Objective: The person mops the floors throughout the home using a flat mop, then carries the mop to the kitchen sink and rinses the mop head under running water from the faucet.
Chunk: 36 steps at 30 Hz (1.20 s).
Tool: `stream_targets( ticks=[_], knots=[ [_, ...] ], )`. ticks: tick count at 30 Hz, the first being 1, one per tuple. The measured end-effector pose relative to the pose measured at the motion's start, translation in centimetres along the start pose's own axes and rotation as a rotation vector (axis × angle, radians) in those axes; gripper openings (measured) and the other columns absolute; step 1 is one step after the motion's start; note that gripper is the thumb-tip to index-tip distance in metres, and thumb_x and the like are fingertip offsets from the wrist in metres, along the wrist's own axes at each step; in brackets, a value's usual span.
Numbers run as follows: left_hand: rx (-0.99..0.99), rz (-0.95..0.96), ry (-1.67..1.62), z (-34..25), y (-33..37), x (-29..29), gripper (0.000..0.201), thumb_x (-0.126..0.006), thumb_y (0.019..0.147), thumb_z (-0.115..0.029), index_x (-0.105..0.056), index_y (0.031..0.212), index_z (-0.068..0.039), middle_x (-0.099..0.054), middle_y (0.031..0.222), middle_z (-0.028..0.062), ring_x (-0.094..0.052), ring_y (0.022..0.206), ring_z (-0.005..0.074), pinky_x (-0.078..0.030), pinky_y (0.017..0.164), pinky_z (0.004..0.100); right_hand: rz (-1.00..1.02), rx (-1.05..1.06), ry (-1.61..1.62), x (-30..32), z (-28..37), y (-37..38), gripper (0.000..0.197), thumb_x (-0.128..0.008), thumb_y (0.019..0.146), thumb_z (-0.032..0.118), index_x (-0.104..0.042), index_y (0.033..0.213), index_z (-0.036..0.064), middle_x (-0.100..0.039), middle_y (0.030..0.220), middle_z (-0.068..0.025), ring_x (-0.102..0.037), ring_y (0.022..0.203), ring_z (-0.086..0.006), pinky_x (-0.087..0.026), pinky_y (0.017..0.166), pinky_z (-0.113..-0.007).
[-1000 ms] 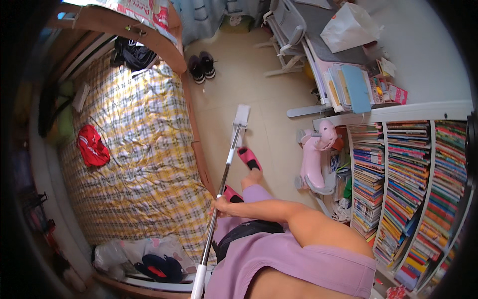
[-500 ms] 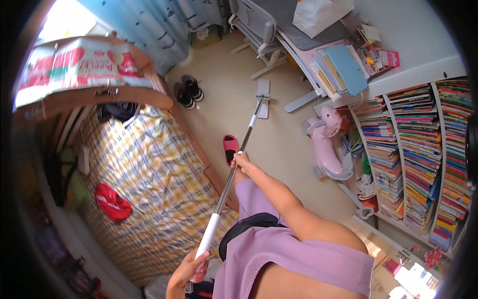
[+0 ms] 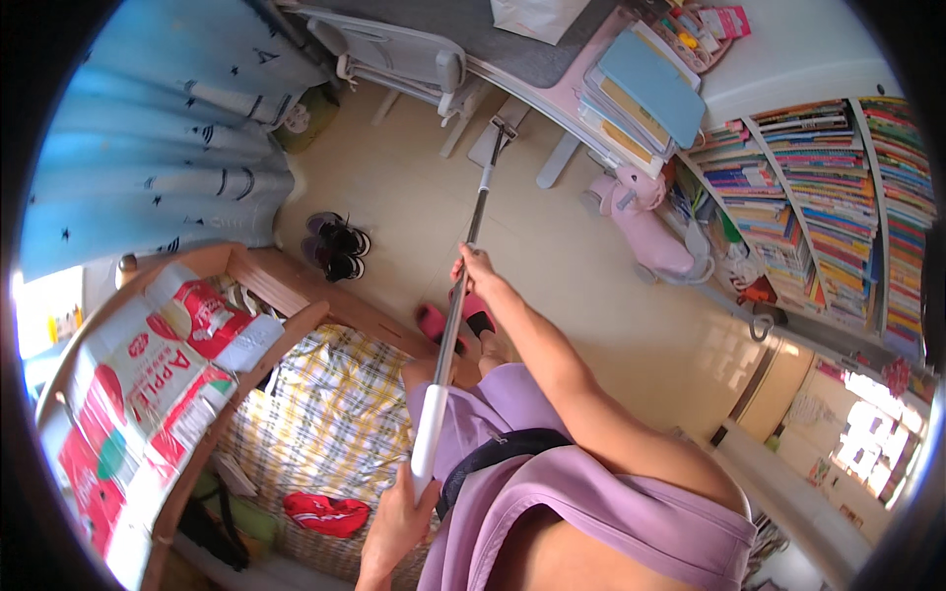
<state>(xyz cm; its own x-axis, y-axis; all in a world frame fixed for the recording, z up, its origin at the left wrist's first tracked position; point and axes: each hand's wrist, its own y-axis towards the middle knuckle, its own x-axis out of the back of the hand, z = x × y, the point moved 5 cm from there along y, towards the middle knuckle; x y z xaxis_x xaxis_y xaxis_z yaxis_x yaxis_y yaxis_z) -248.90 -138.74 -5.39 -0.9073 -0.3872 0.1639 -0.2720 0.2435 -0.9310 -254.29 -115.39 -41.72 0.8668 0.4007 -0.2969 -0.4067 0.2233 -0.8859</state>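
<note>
A flat mop with a white grip (image 3: 428, 433) and a metal pole slants away from me across the floor. Its pale flat head (image 3: 484, 149) lies by the desk's foot, with one end under the desk edge. My left hand (image 3: 398, 520) is closed around the lower end of the white grip, near my waist. Farther up, my right hand (image 3: 475, 269) wraps the metal pole with that arm stretched forward. Pink slippers (image 3: 431, 320) are on my feet below the pole.
Left stands a wooden bed (image 3: 286, 281) with checked bedding, a red cloth bundle (image 3: 326, 514) and printed cardboard. Dark shoes (image 3: 337, 242) sit on the floor before a blue curtain (image 3: 148, 158). Ahead are a grey chair (image 3: 394, 57) and desk; right, a pink ride-on toy (image 3: 650, 231) and bookshelves (image 3: 868, 212).
The mop head has moved forward to the desk's underside. My view has turned and shifted forward, bringing more curtain into sight. Both hands keep hold of the mop; both slippers now show.
</note>
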Motion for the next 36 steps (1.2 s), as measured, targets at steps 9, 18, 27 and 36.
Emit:
stream_targets(
  ticks=[9,18,27,36],
  knots=[
    [0.074,-0.066,0.162,9.1,-8.2,16.0,0.031,-0.053,0.076,-0.023,-0.049,0.099,-0.002,-0.052,0.057,0.0074,-0.047,0.041,0.0203,-0.038,0.038,0.0294,-0.140,-0.235,0.114,-11.6,-12.3,-8.6,0.020,-0.040,0.084,0.026,-0.026,0.092,0.0132,-0.044,0.067,-0.0072,-0.051,0.050,-0.0207,-0.052,0.047,-0.043],
    [0.595,0.035,-0.533,13.9,-4.1,19.2,0.034,-0.053,0.078,-0.028,-0.047,0.100,-0.003,-0.046,0.052,0.0036,-0.039,0.034,0.0115,-0.028,0.029,0.0239,-0.246,0.039,-0.191,-13.1,-9.4,-5.0,0.012,-0.044,0.076,0.006,-0.036,0.069,0.0004,-0.042,0.047,-0.0093,-0.050,0.036,-0.0227,-0.043,0.029,-0.035],
    [0.483,0.113,-0.639,13.5,-1.7,19.1,0.031,-0.049,0.080,-0.018,-0.043,0.103,0.002,-0.046,0.055,0.0078,-0.036,0.031,0.0144,-0.027,0.028,0.0238,-0.286,0.085,-0.283,-13.7,-8.0,-3.7,0.025,-0.041,0.078,0.004,-0.023,0.095,-0.0010,-0.041,0.057,-0.0089,-0.046,0.038,-0.0177,-0.042,0.032,-0.031],
    [-0.593,-0.018,0.219,2.6,1.8,15.6,0.033,-0.050,0.078,-0.014,-0.041,0.104,0.005,-0.051,0.060,0.0183,-0.046,0.036,0.0277,-0.036,0.035,0.0315,0.035,0.117,0.025,-9.9,-1.5,1.9,0.016,-0.044,0.080,0.009,-0.038,0.064,0.0073,-0.039,0.048,-0.0029,-0.042,0.038,-0.0133,-0.038,0.036,-0.027]
  ],
)
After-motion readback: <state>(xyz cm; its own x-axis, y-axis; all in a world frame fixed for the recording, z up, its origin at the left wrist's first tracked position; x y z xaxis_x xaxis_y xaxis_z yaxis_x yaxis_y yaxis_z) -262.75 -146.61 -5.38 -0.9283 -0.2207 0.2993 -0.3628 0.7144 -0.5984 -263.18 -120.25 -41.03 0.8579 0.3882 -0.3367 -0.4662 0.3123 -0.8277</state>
